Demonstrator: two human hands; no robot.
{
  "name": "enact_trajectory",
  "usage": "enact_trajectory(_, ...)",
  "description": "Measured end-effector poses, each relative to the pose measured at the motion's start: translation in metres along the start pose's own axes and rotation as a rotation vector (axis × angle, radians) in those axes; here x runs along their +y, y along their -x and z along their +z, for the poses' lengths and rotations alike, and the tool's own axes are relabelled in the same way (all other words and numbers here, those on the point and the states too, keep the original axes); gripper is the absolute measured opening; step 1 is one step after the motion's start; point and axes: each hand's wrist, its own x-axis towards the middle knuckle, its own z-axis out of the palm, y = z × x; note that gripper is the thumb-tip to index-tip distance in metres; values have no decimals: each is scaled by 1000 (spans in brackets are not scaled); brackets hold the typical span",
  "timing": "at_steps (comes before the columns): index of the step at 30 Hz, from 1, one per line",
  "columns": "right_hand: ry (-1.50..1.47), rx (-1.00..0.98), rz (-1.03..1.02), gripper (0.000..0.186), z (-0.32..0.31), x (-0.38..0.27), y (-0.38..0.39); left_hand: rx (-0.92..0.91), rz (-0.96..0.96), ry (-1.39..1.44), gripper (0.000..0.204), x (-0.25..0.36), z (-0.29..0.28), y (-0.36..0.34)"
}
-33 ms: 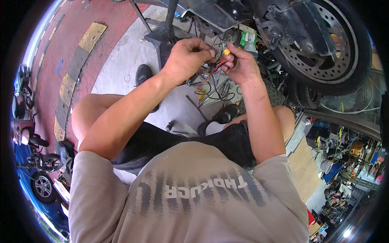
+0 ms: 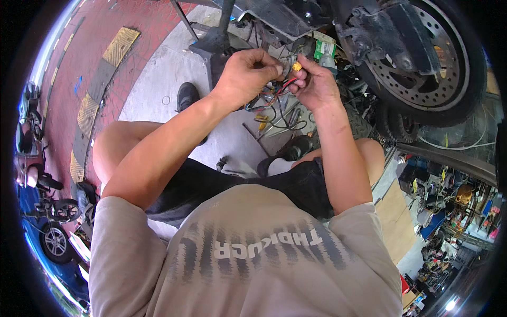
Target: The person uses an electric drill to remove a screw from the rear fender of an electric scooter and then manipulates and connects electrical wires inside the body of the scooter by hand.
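My right hand grips a small yellow connector between thumb and fingers. Red and black wires run by its fingers toward my other hand. Just to the left, my left hand is closed in a pinch, thumb against index finger. Whatever lies in that pinch is too small to make out. Below both hands hangs a loose bundle of coloured wires, with a black cable looping down over the ground.
A wheel with a drilled brake disc stands at upper right, beside a black vehicle frame. Yellow-handled pliers and other tools lie between my feet. A green-and-white box sits behind my right hand. Cluttered shelves are at far right.
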Motion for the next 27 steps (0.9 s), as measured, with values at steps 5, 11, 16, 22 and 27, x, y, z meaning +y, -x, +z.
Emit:
enact_trajectory(5,-38,69,25,20,7,5,-2,-34,65,-120,10,5,3,3)
enact_trajectory(11,-108,71,31,22,8,6,-6,-123,37,-35,7,5,6,3)
enact_trajectory(16,-89,92,25,23,15,2,-1,-138,78,-35,7,2,4,2)
enact_trajectory(22,-25,30,14,20,16,1,11,-106,62,-22,10,3,1,-2)
enact_trajectory(27,21,-74,37,25,11,-1,14,-69,25,-38,11,0,0,-7)
